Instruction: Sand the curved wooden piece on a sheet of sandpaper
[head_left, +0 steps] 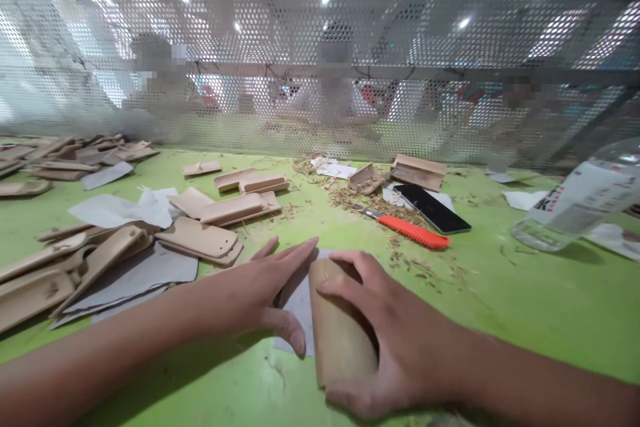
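Note:
At the near middle of the green table, my right hand (395, 333) grips a curved bamboo piece (340, 333) by its right side, fingers over the far end and thumb near the front end. Under and beside the bamboo lies a white sheet of paper (298, 310). My left hand (280, 287) is just left of the bamboo, fingers stretched forward and thumb apart, holding nothing. Ahead and to the right rests an orange-handled utility knife (413, 231), its blade end among bamboo shavings (350, 200).
Bamboo pieces (197, 237) and papers (145, 273) lie at the left, with a heap (75, 157) farther back. A black phone (433, 207) is beyond the knife. A clear bottle (575, 203) stands tilted-looking at right. A perforated screen (280, 47) borders the table; people show behind it.

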A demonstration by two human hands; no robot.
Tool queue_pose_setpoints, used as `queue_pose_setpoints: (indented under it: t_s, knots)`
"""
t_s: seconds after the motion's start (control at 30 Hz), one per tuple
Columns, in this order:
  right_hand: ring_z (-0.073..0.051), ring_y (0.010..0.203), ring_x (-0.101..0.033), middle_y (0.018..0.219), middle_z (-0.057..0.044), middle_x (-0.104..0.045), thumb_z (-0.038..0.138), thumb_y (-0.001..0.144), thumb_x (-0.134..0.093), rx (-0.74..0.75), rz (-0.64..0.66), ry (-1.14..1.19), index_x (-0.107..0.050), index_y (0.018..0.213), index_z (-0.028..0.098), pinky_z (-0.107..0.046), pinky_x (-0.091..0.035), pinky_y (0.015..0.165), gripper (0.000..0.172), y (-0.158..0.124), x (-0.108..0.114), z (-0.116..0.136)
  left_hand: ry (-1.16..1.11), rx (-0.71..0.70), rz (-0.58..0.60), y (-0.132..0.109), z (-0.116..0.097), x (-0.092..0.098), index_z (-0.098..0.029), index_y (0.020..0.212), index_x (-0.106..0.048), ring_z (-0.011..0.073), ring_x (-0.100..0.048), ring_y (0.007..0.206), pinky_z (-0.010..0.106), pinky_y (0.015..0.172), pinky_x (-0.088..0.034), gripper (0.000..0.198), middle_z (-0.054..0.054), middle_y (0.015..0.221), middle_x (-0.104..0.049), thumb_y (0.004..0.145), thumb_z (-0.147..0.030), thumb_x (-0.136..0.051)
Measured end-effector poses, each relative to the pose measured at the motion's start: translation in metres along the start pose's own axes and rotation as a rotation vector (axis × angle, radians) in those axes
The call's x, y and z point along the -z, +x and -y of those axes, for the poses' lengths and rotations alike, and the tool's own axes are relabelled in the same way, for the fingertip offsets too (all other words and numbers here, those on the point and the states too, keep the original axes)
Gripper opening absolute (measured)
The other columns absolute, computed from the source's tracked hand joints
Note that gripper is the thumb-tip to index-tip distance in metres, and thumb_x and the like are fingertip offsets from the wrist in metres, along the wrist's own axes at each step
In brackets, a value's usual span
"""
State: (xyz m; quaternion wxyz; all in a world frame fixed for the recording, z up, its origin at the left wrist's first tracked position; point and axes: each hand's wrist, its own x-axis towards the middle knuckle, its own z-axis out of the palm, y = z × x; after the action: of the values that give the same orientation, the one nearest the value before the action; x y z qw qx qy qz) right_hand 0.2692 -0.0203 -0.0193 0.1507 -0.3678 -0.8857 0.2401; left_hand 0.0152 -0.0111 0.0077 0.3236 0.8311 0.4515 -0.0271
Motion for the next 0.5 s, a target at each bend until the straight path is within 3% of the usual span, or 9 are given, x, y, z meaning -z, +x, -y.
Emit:
queue_pose_setpoints:
  t_s: [0.13,0.27,0.4,0.5]
  knots:
    - [-0.039,0.126,-0.05,0.14,-0.02,-0.043,0.06,0.074,-0.078,-0.096,-0.117,-0.104,-0.058,0.131,0.018,-0.061,-0.045,0.107,0.073,0.002,0.001,-0.004,-0.003,-0.007,-0.031,0.0,0.001,-0.001,-0.021,0.169,-0.002,0.0506,-0.003,0.155,0.062,0.122,-0.024,0.131,0.016,0.173,-0.014,0.078,-0.081,-0.074]
    - [-0.038,0.123,-0.054,0.144,-0.018,-0.04,0.061,0.063,-0.085,0.019,-0.026,-0.012,-0.055,0.136,0.022,-0.057,-0.051,0.103,0.088,-0.002,-0.002,0.0,-0.008,-0.082,-0.051,0.001,0.003,-0.003,-0.021,0.169,-0.004,0.0478,-0.012,0.156,0.06,0.124,-0.017,0.128,0.017,0.171,-0.022,0.079,-0.082,-0.072]
    - [-0.04,0.125,-0.052,0.142,-0.02,-0.042,0.06,0.07,-0.08,-0.091,-0.077,-0.081,-0.057,0.133,0.02,-0.061,-0.048,0.104,0.079,-0.005,-0.003,0.006,0.007,-0.081,-0.077,0.001,0.003,-0.004,-0.018,0.169,0.0,0.0473,-0.015,0.156,0.057,0.125,-0.017,0.133,0.019,0.171,-0.018,0.077,-0.083,-0.073]
    - [-0.039,0.127,-0.051,0.145,-0.019,-0.039,0.06,0.064,-0.084,-0.008,-0.021,-0.033,-0.055,0.136,0.022,-0.056,-0.051,0.104,0.087,-0.007,-0.003,0.008,0.004,-0.097,-0.062,0.0,0.003,-0.004,-0.023,0.169,-0.001,0.0465,-0.015,0.156,0.057,0.124,-0.018,0.124,0.016,0.172,-0.019,0.083,-0.081,-0.068]
